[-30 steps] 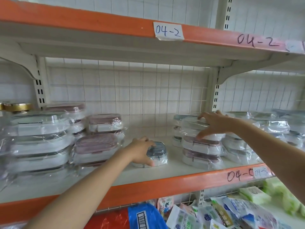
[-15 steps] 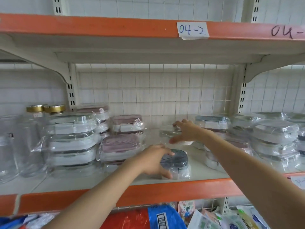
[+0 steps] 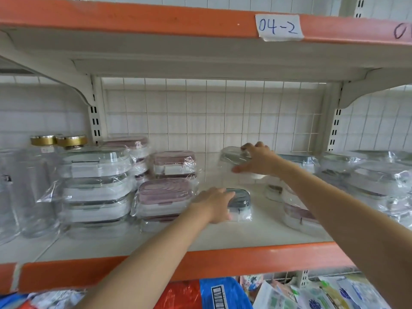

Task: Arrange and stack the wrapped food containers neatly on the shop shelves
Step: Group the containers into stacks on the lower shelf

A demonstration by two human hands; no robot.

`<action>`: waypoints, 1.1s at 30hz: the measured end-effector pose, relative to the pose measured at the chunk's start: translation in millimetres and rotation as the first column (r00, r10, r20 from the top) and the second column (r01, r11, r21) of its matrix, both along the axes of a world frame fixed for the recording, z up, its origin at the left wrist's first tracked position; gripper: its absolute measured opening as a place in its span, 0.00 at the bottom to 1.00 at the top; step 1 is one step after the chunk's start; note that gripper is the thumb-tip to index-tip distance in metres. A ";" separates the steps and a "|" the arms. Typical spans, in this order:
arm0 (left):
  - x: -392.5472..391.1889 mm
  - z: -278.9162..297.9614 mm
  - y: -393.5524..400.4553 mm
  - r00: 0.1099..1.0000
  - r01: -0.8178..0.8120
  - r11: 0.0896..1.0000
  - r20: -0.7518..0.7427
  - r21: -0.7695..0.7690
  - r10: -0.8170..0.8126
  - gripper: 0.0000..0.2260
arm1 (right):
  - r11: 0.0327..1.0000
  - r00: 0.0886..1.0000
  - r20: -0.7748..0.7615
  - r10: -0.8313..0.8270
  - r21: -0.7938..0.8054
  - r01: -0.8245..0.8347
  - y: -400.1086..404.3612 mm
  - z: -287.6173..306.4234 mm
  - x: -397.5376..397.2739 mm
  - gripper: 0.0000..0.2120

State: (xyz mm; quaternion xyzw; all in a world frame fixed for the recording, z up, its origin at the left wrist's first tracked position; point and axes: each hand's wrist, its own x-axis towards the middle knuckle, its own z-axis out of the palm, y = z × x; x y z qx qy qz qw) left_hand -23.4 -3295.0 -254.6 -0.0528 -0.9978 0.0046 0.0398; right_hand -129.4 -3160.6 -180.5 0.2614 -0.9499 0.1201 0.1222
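Observation:
My left hand [image 3: 215, 202] grips a small wrapped container with a dark grey-blue lid [image 3: 242, 202] that stands on the white shelf [image 3: 256, 237] near the middle. My right hand [image 3: 256, 158] holds a second wrapped container with a clear lid [image 3: 229, 156] lifted above the shelf toward the back. Left of my hands stand pink-lidded wrapped containers [image 3: 165, 195] in a stack, and further left a taller stack of white ones [image 3: 95, 186]. More wrapped containers [image 3: 296, 216] sit under my right forearm.
Glass jars with gold lids [image 3: 44, 175] stand at the far left. Piles of wrapped containers [image 3: 379, 181] fill the right end of the shelf. An upper shelf with an orange edge [image 3: 156, 21] hangs overhead. Packaged goods [image 3: 223, 293] lie on the shelf below.
My right hand took a clear-lidded container off the right stack and carried it left and up. My left hand stayed on the grey-lidded container. The view shifted left.

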 end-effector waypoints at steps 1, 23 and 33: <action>-6.1 -0.4 0.4 0.999 -0.036 0.999 -0.021 -0.033 0.035 0.29 | 1.000 1.000 -0.027 -0.013 0.021 0.013 6.6 5.5 3.5 0.42; 31.4 44.3 -5.7 1.000 0.023 1.000 0.000 0.004 -0.023 0.18 | 0.902 0.915 0.298 0.272 0.252 -0.350 10.2 -55.0 51.7 0.42; 15.5 22.6 4.5 0.999 0.037 0.999 0.016 0.003 -0.037 0.20 | 0.999 0.999 0.038 0.015 0.046 -0.017 75.3 7.1 -11.6 0.31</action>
